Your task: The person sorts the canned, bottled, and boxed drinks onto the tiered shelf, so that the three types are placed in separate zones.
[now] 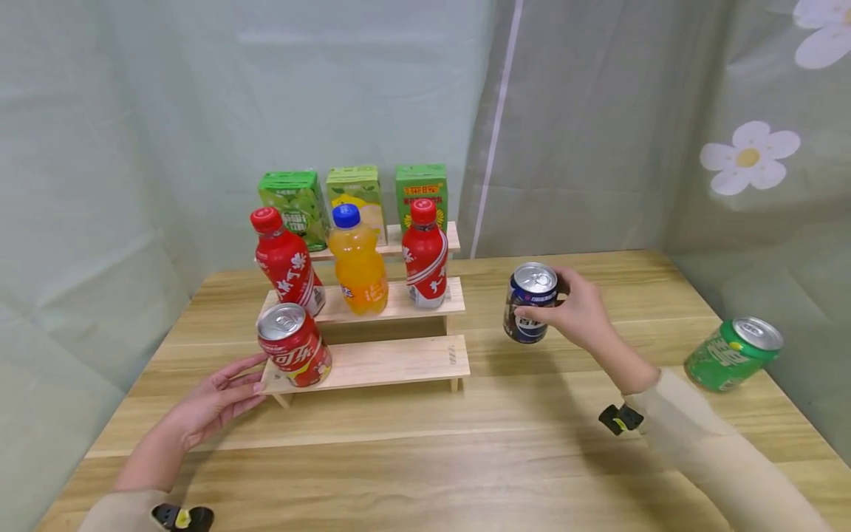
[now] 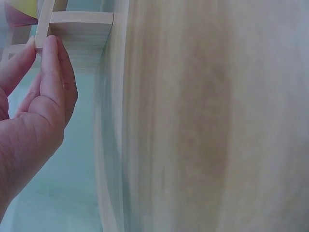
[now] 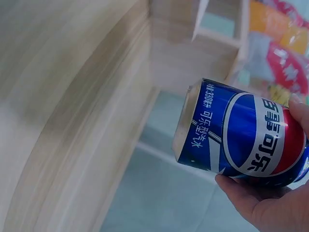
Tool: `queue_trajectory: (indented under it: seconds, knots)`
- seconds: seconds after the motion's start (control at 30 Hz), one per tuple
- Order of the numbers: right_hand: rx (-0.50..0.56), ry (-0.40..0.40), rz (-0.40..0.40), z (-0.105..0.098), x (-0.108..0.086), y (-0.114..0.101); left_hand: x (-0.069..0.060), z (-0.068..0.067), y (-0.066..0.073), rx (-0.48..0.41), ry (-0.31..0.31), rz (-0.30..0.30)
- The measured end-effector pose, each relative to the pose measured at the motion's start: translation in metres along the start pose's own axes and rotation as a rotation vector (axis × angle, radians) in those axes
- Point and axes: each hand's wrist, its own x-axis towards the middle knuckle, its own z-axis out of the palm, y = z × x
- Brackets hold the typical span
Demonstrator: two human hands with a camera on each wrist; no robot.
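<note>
My right hand (image 1: 580, 310) grips a dark blue soda can (image 1: 530, 304) by its side. In the right wrist view that can (image 3: 241, 135) shows a red, white and blue round emblem, with thumb and fingers around its far part. At the left, my left hand (image 1: 216, 403) pinches the left end of the lowest board of a tiered wooden shelf (image 1: 399, 362). The left wrist view has the thumb and fingertips meeting at the board's edge (image 2: 44, 24). A red soda can (image 1: 295, 347) stands on that board, close to the left hand.
On the middle tier stand two red bottles (image 1: 284, 262) (image 1: 425, 255) and an orange drink bottle (image 1: 359, 262). Several green juice cartons (image 1: 357, 193) line the top tier. A green can (image 1: 731, 355) sits at the right of the wooden table (image 1: 425, 473), beside the curtain (image 1: 758, 244).
</note>
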Motion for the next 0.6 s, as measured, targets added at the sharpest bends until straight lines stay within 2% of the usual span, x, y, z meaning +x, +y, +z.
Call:
queue_trajectory:
  seconds: [0.33, 0.6]
  knots:
    - [0.092, -0.087, -0.054, 0.016, -0.026, -0.030, 0.001, -0.001, -0.001, -0.038, -0.031, 0.011]
    - [0.143, -0.126, -0.115, 0.042, -0.038, -0.047, 0.004, -0.005, -0.003, -0.077, -0.077, 0.026]
